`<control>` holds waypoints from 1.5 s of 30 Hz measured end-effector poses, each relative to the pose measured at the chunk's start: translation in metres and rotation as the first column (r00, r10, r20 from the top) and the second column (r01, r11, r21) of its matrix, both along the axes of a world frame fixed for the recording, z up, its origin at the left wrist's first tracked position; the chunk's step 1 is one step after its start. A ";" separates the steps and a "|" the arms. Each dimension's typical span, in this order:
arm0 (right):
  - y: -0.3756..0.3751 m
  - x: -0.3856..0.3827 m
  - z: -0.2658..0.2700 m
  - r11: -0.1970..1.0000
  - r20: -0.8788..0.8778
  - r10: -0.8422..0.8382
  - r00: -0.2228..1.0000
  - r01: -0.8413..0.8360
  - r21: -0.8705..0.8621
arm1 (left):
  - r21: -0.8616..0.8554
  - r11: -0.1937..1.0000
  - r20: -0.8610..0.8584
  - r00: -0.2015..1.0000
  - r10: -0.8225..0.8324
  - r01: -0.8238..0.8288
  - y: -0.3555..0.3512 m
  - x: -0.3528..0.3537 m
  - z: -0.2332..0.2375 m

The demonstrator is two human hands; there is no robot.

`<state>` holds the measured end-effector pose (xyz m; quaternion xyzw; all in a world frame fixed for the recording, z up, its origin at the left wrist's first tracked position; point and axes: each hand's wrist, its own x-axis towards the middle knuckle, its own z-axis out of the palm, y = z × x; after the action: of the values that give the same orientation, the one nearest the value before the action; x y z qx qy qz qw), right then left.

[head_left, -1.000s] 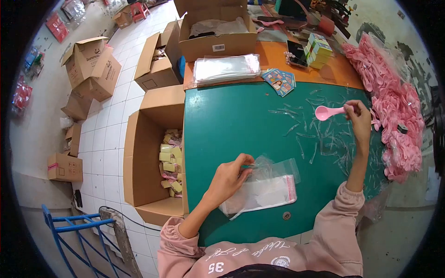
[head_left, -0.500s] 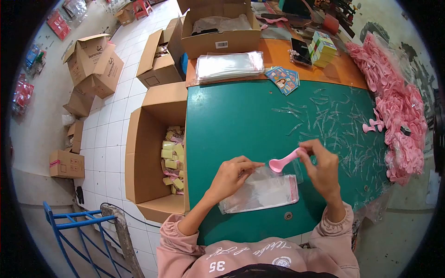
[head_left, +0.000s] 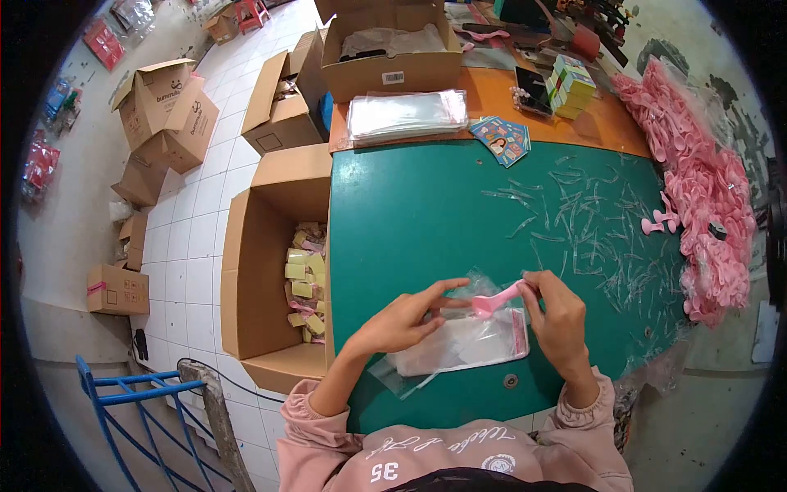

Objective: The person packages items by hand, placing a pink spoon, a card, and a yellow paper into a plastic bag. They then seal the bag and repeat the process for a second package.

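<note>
Between the thumb and fingers of my right hand [head_left: 557,316] is the handle end of a pink plastic spoon [head_left: 489,304]. Its bowl points left and overlaps the mouth of a clear plastic bag [head_left: 475,283]. My left hand [head_left: 406,321] has that bag at its fingers, index finger stretched along the upper edge and thumb lower down. The bag slants down to the left below my left hand. Under both hands lies a stack of clear bags [head_left: 467,348] with a pink-edged strip at its right end.
Pink spoons [head_left: 709,205] are heaped along the right edge, near clear plastic strips [head_left: 590,221] scattered over the green table [head_left: 410,221]. Printed cards [head_left: 500,139] and more clear bags [head_left: 406,116] lie at the back. An open carton [head_left: 275,205] with packed pieces stands left.
My right hand has come down and slightly left, bringing the spoon's bowl over the bag mouth. The bag has been lifted off the stack, and my left fingers have spread further.
</note>
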<state>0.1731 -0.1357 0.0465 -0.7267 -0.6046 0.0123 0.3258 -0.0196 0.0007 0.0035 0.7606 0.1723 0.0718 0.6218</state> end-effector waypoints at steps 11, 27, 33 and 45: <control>-0.002 0.004 0.010 0.974 -0.509 -0.142 0.849 0.211 0.080 | -0.236 0.961 -0.041 0.990 0.138 -0.144 -0.003 0.001 0.002; -0.005 -0.001 0.012 0.973 -0.559 -0.065 0.827 0.176 0.147 | -0.360 0.893 -0.001 0.957 0.291 -0.272 -0.011 0.008 -0.005; -0.006 0.003 0.011 0.975 -0.551 -0.040 0.833 0.154 0.162 | -0.393 0.869 -0.035 0.950 0.311 -0.299 -0.010 0.010 -0.001; -0.003 -0.006 0.007 0.993 -0.490 0.054 0.870 0.002 0.114 | -0.314 0.904 0.150 0.925 0.350 -0.291 -0.026 0.016 -0.001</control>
<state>0.1669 -0.1388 0.0535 -0.6722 -0.5113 0.1676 0.5085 -0.0039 -0.0253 0.0023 0.6123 0.2400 0.2250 0.7189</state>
